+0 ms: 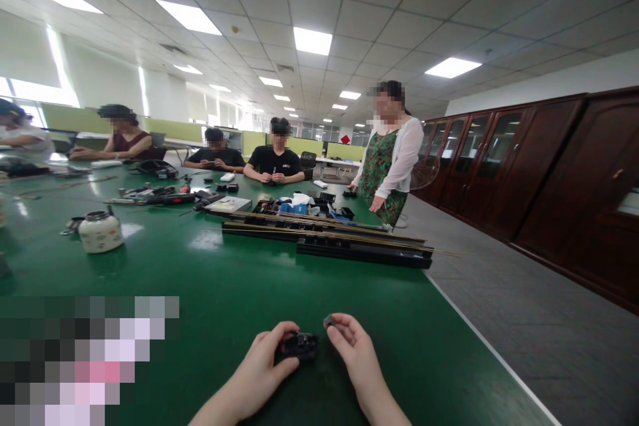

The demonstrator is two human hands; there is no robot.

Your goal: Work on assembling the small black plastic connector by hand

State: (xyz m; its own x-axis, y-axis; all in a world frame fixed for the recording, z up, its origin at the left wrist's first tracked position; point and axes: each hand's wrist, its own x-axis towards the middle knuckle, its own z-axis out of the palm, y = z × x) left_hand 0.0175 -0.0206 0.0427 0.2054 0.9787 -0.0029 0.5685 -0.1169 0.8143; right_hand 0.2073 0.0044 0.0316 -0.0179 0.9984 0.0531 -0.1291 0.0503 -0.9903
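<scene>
My left hand is closed around a small black plastic housing, thumb on the near side and fingers on the far side. The open top of the housing shows some inner parts, too small to make out. Just to its right, my right hand pinches a small greyish-green piece between thumb and fingertips. That piece is held slightly above and apart from the housing; its kind cannot be made out. Both hands are over the near part of the green table.
Long black rails with thin brass-coloured rods lie across the table ahead. Behind them are blue and black parts and a white box. A cream jar stands left. One person stands right; several others sit farther back.
</scene>
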